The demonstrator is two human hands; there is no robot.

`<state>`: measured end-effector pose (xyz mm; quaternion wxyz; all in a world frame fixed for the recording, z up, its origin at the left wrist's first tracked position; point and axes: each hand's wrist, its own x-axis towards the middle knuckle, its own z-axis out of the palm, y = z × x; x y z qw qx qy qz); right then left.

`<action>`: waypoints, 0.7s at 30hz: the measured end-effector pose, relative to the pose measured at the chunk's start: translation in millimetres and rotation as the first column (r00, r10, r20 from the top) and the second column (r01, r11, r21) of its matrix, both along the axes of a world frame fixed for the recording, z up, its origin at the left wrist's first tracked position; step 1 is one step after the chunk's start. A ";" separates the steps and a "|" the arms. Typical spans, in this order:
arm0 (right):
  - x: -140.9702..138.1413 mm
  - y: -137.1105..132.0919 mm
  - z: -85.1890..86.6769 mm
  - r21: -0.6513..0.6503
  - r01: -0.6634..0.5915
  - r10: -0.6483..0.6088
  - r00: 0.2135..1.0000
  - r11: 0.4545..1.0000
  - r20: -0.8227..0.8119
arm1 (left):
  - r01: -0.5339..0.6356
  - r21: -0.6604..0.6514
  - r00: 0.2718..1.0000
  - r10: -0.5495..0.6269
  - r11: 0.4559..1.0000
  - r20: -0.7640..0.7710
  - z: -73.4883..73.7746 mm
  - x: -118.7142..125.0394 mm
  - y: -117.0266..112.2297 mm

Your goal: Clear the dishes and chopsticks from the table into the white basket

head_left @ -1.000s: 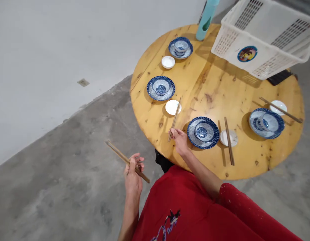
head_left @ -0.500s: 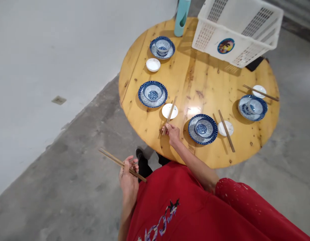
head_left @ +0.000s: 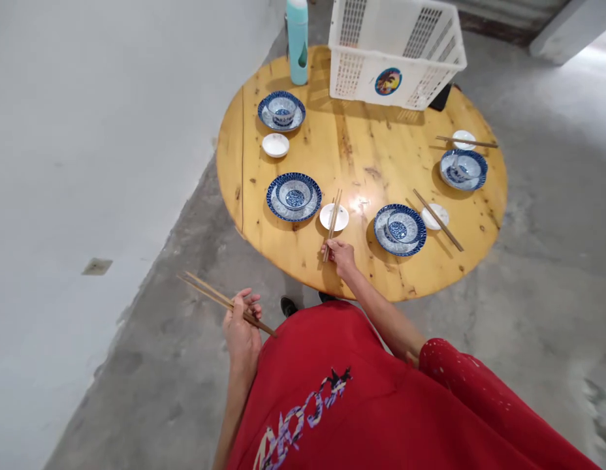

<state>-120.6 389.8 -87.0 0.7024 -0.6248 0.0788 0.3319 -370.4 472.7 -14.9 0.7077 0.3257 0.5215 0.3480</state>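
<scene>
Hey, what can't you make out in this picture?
Head view:
Black object behind the white slotted plastic basket: mostly hidden by it, unidentifiable.
Basket's inside: partly cut off by the top edge.
Right hand at the brown wooden chopsticks across the small white dish: too small to tell pinching from touching.
Lettering on the red garment: cut off by the bottom edge.
Left hand plainly grips another chopstick pair.

The table (head_left: 371, 150) is yellow-brown wood with dark knots. The plate (head_left: 294, 196) in the middle has a blue and white pattern; the saucer (head_left: 342, 219) beside it is plain white. The chopsticks (head_left: 224, 302) at lower left and the pair (head_left: 335, 207) on the saucer are brown. The bottle (head_left: 297, 42) at the top is turquoise, the basket (head_left: 396, 46) white, the garment (head_left: 356, 405) red.
</scene>
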 end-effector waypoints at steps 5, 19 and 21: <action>-7.5 10.5 1.4 -0.016 0.044 -0.044 0.999 0.999 0.024 | 0.091 -0.003 0.996 -0.091 0.996 -0.002 -6.2 -7.4 24.1; -12.2 13.5 2.1 -0.060 0.090 -0.084 0.992 0.994 0.096 | 0.189 0.003 0.982 -0.189 0.982 0.003 -2.5 -0.3 45.4; -12.3 14.0 1.6 -0.062 0.087 -0.080 0.991 0.994 0.108 | 0.190 0.002 0.982 -0.190 0.982 0.000 -3.6 0.9 46.5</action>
